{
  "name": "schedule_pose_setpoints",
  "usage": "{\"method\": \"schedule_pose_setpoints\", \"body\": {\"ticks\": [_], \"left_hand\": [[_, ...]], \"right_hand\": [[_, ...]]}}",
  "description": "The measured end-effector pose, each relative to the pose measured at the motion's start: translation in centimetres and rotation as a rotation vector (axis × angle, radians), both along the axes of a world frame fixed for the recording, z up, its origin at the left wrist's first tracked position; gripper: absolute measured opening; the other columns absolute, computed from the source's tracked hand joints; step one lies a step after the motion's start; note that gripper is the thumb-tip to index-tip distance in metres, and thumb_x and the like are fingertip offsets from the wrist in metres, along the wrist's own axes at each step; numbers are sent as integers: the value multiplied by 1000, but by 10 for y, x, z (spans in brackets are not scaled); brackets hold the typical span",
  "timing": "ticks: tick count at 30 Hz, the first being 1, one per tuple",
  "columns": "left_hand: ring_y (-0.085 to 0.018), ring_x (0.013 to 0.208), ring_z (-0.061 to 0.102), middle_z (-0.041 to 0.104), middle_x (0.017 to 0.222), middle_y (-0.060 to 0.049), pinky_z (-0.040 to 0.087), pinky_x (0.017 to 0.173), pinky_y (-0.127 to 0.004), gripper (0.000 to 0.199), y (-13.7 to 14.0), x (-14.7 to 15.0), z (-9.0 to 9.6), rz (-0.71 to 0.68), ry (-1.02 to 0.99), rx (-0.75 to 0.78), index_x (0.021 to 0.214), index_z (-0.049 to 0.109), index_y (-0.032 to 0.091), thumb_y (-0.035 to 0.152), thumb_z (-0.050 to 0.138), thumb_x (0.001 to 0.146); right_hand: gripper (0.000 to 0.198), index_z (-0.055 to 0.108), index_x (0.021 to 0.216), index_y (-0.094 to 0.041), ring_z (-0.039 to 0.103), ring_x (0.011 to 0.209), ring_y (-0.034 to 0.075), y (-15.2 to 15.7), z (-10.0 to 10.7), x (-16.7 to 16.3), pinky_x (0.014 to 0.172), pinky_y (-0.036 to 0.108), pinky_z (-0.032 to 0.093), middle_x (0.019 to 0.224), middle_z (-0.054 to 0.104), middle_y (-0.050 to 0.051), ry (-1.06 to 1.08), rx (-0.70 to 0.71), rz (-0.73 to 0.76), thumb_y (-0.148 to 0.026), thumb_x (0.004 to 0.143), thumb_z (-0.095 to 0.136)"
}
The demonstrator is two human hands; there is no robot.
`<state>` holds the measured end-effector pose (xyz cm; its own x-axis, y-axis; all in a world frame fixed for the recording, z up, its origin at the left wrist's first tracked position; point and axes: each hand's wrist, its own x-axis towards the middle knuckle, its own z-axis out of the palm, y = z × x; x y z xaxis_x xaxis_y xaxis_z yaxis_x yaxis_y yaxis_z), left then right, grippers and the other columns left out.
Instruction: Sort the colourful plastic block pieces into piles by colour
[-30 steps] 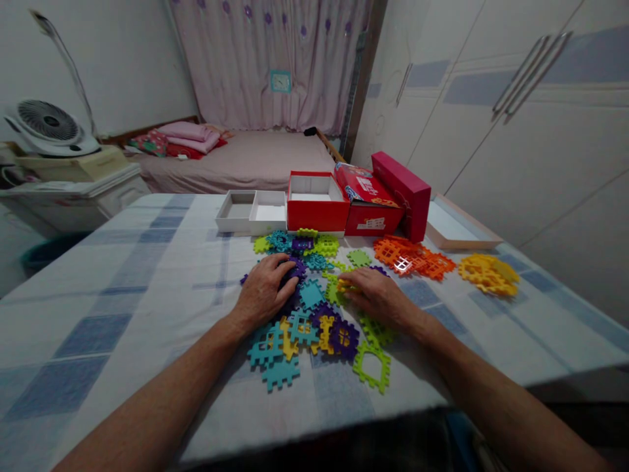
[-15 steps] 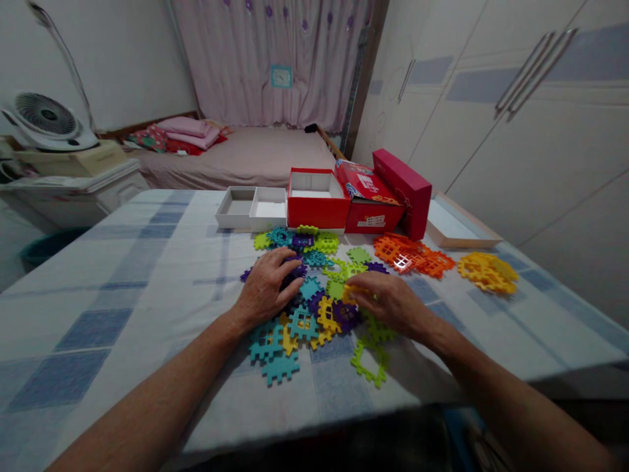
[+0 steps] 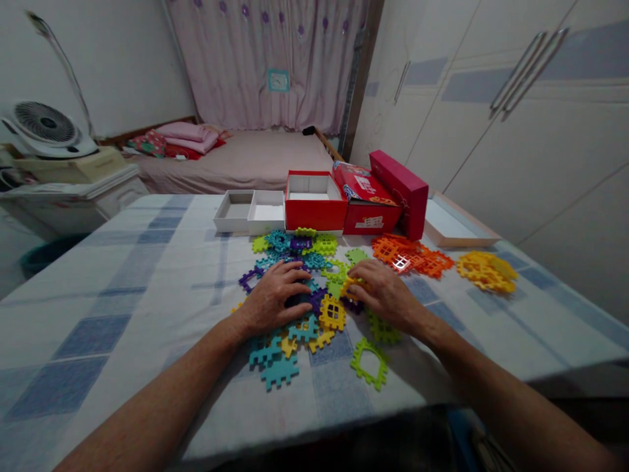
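Note:
Toothed plastic building tiles in several colours lie heaped at the middle of the table. My left hand [image 3: 278, 296] rests over the heap with its fingers apart, touching the tiles and holding none that I can see. Under it are teal tiles [image 3: 280, 372], and a purple frame tile [image 3: 251, 278] is beside it. My right hand [image 3: 382, 292] has its fingers curled on a yellow tile [image 3: 348, 288], partly hidden by them. Another yellow window tile [image 3: 333, 313] lies between the hands. A lime-green frame tile [image 3: 369, 364] sits apart, nearer the table's front edge.
Orange tiles [image 3: 413, 257] and yellow tiles [image 3: 487, 271] form separate piles to the right. Behind the heap stand white trays [image 3: 233, 227], an open red box [image 3: 316, 214], a red printed box [image 3: 372, 219], a crimson box [image 3: 400, 190] and a shallow lid [image 3: 462, 226].
My left hand has shifted slightly down and right over the heap, uncovering a purple frame tile. My right hand has moved slightly up and left, with the yellow tile still at its fingers.

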<state>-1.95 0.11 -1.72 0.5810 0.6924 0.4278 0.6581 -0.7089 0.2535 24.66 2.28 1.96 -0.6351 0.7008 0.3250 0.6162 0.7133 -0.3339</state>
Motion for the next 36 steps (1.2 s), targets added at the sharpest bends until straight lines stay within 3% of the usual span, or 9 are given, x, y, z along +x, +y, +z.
{"method": "schedule_pose_setpoints", "body": {"ticks": [2, 6, 9, 16, 23, 28, 36], "left_hand": [[-28, 127, 48, 66, 119, -6, 35, 107, -53, 19, 1, 0, -1, 5, -14, 1, 94, 68, 22, 37, 60, 86], [-26, 126, 49, 67, 116, -6, 36, 107, -52, 12, 2, 2, -2, 23, -65, 24, 83, 66, 21, 26, 56, 87], [-25, 124, 51, 68, 114, -7, 39, 106, -50, 13, 2, 1, -1, 58, -108, 46, 82, 65, 20, 22, 53, 87], [-28, 127, 48, 64, 122, -10, 36, 108, -53, 28, -1, 1, 4, 52, -105, 60, 104, 67, 20, 38, 63, 83], [-28, 127, 48, 65, 121, -7, 35, 109, -52, 16, -1, 9, 1, 75, -74, 5, 90, 69, 21, 34, 63, 84], [-27, 126, 49, 66, 118, -6, 36, 109, -52, 11, -1, 9, 2, 80, -96, -7, 80, 67, 21, 26, 59, 85], [-28, 126, 48, 64, 122, -9, 36, 108, -53, 21, -1, 9, 2, 65, -73, 0, 102, 69, 21, 30, 58, 86]], "right_hand": [[12, 61, 90, -17, 56, 99, 22, 1, 3, 2, 90, 41, 44, 102, 64, 11, 47, -6, -19, -23, 93, 51], [11, 61, 93, -18, 53, 112, 20, -11, 10, -1, 97, 37, 42, 117, 61, 9, -8, -142, 193, -25, 93, 53], [6, 61, 88, -18, 51, 112, 21, -20, 6, -9, 97, 38, 40, 114, 62, 8, -102, -119, 271, -21, 89, 57], [12, 61, 88, -18, 54, 96, 21, -16, -18, -21, 85, 37, 38, 95, 62, 6, -204, 21, 138, -9, 81, 57], [25, 58, 108, -17, 52, 98, 23, -13, -34, -26, 88, 38, 39, 98, 62, 8, -149, 130, 85, -11, 84, 54], [28, 58, 110, -17, 51, 95, 23, -13, -37, -29, 87, 39, 41, 98, 60, 9, -57, 97, 86, -9, 84, 49], [24, 57, 95, -18, 50, 96, 23, -14, -35, -32, 86, 39, 42, 96, 58, 8, 40, 36, 124, -5, 77, 49]]}}
